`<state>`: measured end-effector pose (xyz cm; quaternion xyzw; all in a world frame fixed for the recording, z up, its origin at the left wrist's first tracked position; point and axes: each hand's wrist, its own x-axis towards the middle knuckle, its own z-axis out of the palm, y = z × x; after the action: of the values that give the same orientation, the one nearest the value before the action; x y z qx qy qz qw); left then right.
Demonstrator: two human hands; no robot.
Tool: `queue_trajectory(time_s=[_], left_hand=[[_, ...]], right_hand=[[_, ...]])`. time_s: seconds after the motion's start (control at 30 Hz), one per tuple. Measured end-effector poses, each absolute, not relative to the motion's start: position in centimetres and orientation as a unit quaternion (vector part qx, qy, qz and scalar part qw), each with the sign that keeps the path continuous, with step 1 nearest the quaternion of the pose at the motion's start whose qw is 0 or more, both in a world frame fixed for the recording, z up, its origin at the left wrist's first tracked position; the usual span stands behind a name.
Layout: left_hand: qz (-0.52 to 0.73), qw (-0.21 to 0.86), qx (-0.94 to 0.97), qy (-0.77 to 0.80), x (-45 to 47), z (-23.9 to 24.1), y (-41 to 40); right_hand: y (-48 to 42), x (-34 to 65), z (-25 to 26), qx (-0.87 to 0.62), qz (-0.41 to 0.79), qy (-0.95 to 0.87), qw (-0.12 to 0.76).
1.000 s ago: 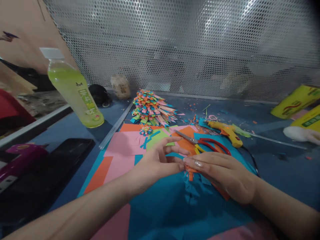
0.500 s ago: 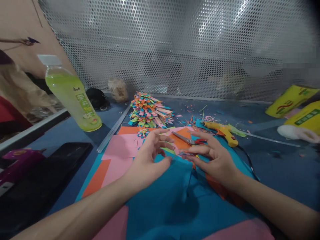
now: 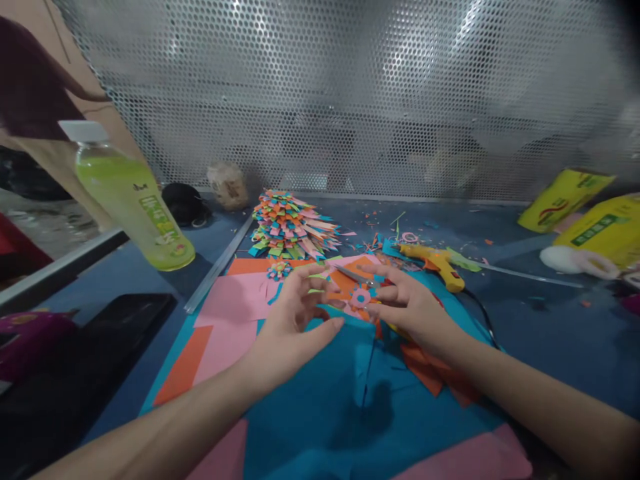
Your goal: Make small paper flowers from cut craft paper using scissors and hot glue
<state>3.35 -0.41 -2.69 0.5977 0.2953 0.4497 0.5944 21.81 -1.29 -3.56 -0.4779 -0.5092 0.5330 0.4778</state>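
Observation:
A small round paper flower (image 3: 361, 297), with a pink ring and blue and orange tips, is pinched at its right edge by the fingers of my right hand (image 3: 413, 307). My left hand (image 3: 297, 313) hovers to its left, fingers spread and curved, holding nothing I can see. Behind the hands lie scissors (image 3: 351, 274), their handles hidden by my right hand. Another paper flower (image 3: 279, 270) rests on the sheets beyond my left hand. Blue paper (image 3: 300, 387) spreads below, with pink paper (image 3: 237, 297) and orange paper (image 3: 420, 367) around it.
A cone of layered paper strips (image 3: 295, 227) stands at the back. A yellow glue gun (image 3: 437, 261) lies right, its cord trailing forward. At left are a drink bottle (image 3: 133, 200), a clear stick (image 3: 220, 263) and a black phone-like slab (image 3: 95, 367). Yellow packages (image 3: 565, 200) sit far right.
The paper flower in my right hand has turned from nearly edge-on to face me. My left hand stays spread beside it. The whole view has shifted slightly, and a person at left has moved.

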Motion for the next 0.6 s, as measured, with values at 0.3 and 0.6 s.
queue_trajectory(time_s=[0.3,0.6], left_hand=[[0.511,0.485,0.570,0.423,2.7,-1.9,1.3],[0.434,0.611,0.596,0.288,4.2,-4.0,-0.6]], right_hand=[[-1.6,21.6,-3.1,-0.473,0.509,-0.524,0.493],[-2.7,21.6,-3.6,-0.402,0.154,-0.776,0.461]])
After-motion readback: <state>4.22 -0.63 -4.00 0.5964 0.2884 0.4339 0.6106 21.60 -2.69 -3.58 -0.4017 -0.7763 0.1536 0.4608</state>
